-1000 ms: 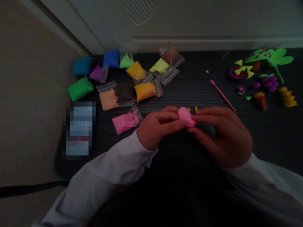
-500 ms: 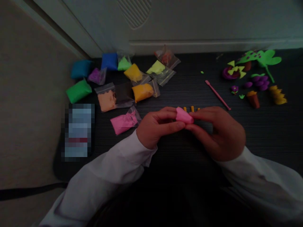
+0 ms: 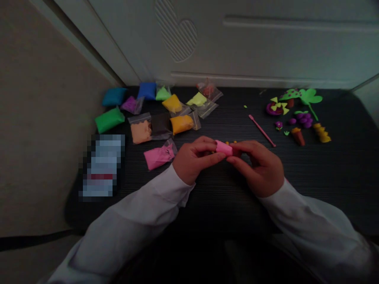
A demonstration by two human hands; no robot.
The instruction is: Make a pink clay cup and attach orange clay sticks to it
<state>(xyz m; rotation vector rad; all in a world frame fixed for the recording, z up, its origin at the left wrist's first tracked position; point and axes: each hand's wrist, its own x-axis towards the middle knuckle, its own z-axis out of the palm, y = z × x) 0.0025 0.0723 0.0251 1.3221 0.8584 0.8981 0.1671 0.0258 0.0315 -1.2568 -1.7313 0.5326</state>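
Observation:
Between both hands, above the dark table (image 3: 308, 177), is a small pink piece of modelling clay (image 3: 224, 148), shaped like a short cup with a wavy edge on its left side. My left hand (image 3: 194, 159) pinches its left end between thumb and fingers. My right hand (image 3: 260, 167) has its thumb and fingertips closed on the right end. Small orange clay pieces (image 3: 235, 142) lie just behind, partly covered by the hands. Left of my left hand rests an opened bag of pink clay (image 3: 158, 156).
Several clay bags, among them a green one (image 3: 109, 120) and an orange one (image 3: 182, 124), spread across the back left. A phone (image 3: 102, 165) lies at the left edge. A pink modelling tool (image 3: 262, 131) and finished clay shapes, including purple grapes (image 3: 304, 119), lie to the right.
The view has tilted up, so the table's things appear smaller and more of the door panel shows. Both hands still hold the pink clay, which has turned slightly between the fingers.

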